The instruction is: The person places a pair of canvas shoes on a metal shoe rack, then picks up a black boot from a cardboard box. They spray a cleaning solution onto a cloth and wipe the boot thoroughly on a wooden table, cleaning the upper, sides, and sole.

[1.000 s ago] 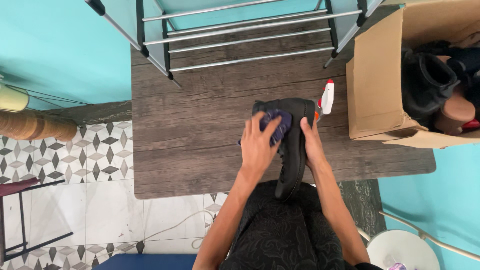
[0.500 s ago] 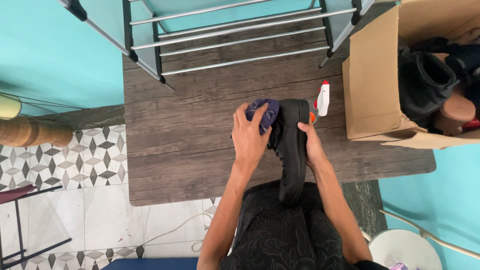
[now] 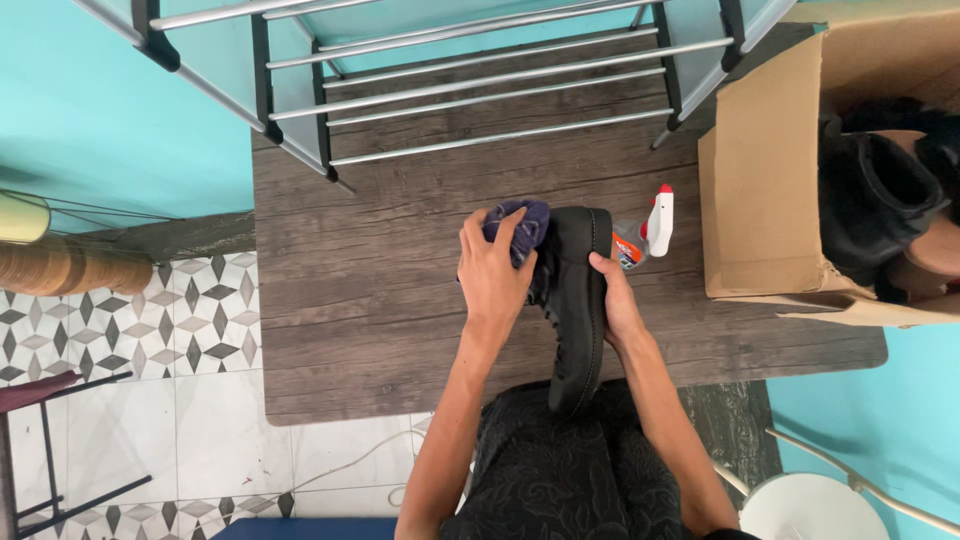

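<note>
Table (image 3: pixel 400 300): dark grey wood-grain top, bearing everything below; near edge just above the lap.
Shoe rack (image 3: pixel 450 90): metal rails on black uprights, standing at the far end of the table, no shoes on the visible rails.
Cardboard box (image 3: pixel 760 180): open, at the right end of the table, tipped toward the viewer; dark and brown footwear inside, well apart from both hands.
Black boot (image 3: pixel 580 300): lying between the two hands, long axis running from the lap out across the table, toe end farthest away, sole edge turned right, laces to the left. Heel end over the lap, past the table's near edge.
Left hand (image 3: pixel 495 280): fingers curled over a cloth, pressing it against the boot's left side near the toe; touching the boot through the cloth.
Right hand (image 3: pixel 612 300): fingers narrow, wrapped on the boot's right edge at mid-length, steadying it; nothing else held.
Purple cloth (image 3: pixel 520 222): bunched under the left fingertips, against the boot's upper near the toe.
Spray bottle (image 3: pixel 648 232): white head with red tip, lying just right of the toe, nearer the right hand, touched by neither.
Key relation: boot directly between the hands, each on its own side; cloth at the far end of the long axis.
</note>
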